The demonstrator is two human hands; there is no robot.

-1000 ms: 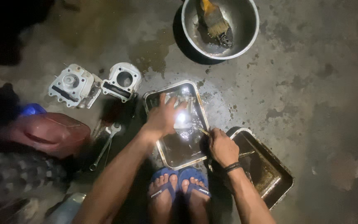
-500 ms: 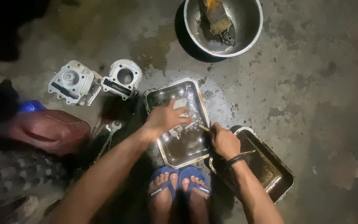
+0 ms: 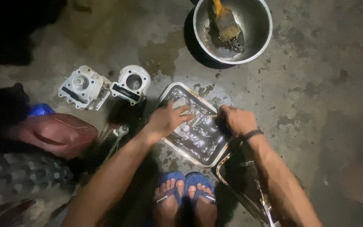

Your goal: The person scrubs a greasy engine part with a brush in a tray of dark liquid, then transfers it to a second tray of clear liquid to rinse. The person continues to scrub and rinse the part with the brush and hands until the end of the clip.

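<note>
A small part [image 3: 188, 112] is steadied under the left hand's [image 3: 164, 122] spread fingers in the wet tray [image 3: 198, 155]; the right hand [image 3: 238, 120] is closed, apparently around a thin tool [image 3: 212, 115], for cleaning.

The metal tray [image 3: 198, 138] looked polished and wet, throwing bright glints. The round bowl [image 3: 255, 40] was dull grey metal, its inside smeared dark, and the brush [image 3: 227, 21] in it had a wooden-looking handle and matted bristles. Two engine castings [image 3: 106, 86] showed pale, matt cast metal (rough in the recesses). The floor [image 3: 316, 92] was rough, stained concrete. The sandals [image 3: 185, 189] seemed matt blue rubber, and the dark tray [image 3: 232, 176] had a shiny rim.
</note>
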